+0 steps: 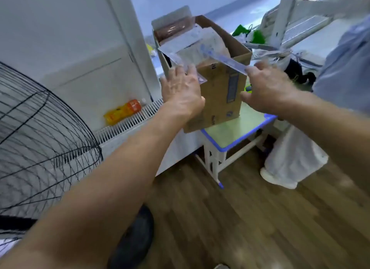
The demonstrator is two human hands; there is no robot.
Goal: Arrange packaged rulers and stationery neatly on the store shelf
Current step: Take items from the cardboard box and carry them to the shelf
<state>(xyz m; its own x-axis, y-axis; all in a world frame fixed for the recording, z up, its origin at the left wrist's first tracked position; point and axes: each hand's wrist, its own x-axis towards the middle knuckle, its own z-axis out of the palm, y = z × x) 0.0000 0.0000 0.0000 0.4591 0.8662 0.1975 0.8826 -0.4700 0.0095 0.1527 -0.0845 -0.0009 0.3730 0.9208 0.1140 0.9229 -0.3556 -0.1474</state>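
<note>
An open cardboard box (224, 88) stands on a small green table with a blue rim (226, 147). Clear packaged rulers and other packets stick out of its top. A long clear ruler in its packet (222, 57) lies slanted across the box opening. My right hand (268, 88) pinches that ruler's right end with its fingertips. My left hand (182, 90) holds the left part of the clear packets at the box's front left corner, fingers spread over them. A brownish packet (172, 29) stands up at the back of the box.
A black wire fan guard (40, 148) fills the left side. A white cabinet wall (70, 48) stands behind, with an orange packet (122, 111) on its ledge. Another person in a blue shirt (348, 68) stands at the right. Wooden floor lies below.
</note>
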